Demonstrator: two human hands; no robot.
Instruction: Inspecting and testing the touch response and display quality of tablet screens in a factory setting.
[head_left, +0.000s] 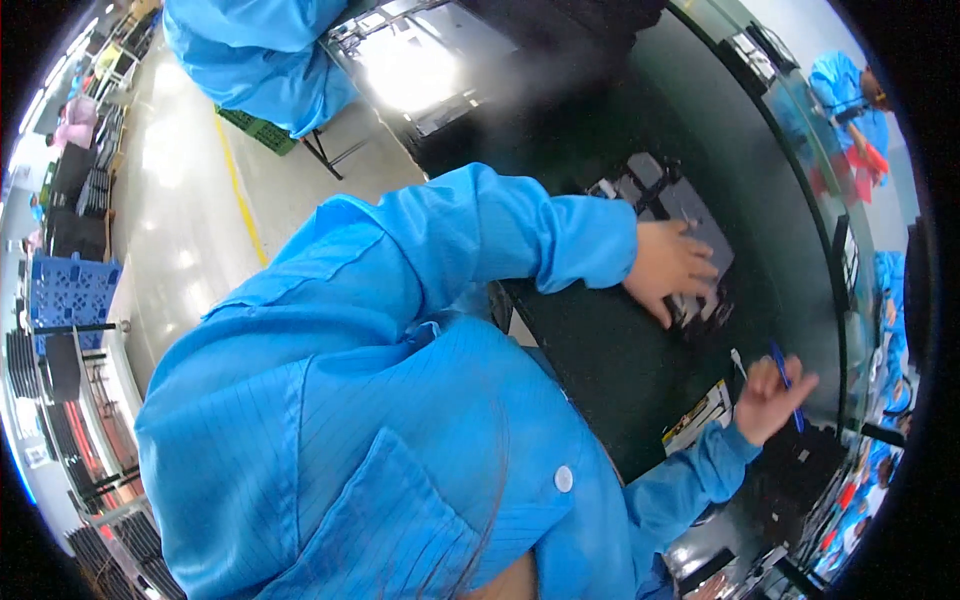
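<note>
My left hand lies with its fingers spread on a flat grey panel with black parts, which rests on the dark green table. The panel's exact kind cannot be made out, and my hand covers part of it. Nearer the lower right, my right hand is raised over the table, its fingers closed around a slim blue pen. A small white stick-like piece is close to that hand. Beside my right sleeve lies a white and yellow printed card.
At the top, a blue-sleeved person works beside a brightly lit metallic assembly. A glass-like partition runs along the table's far side, with people beyond it. Left are a blue crate, racks and a floor with a yellow line.
</note>
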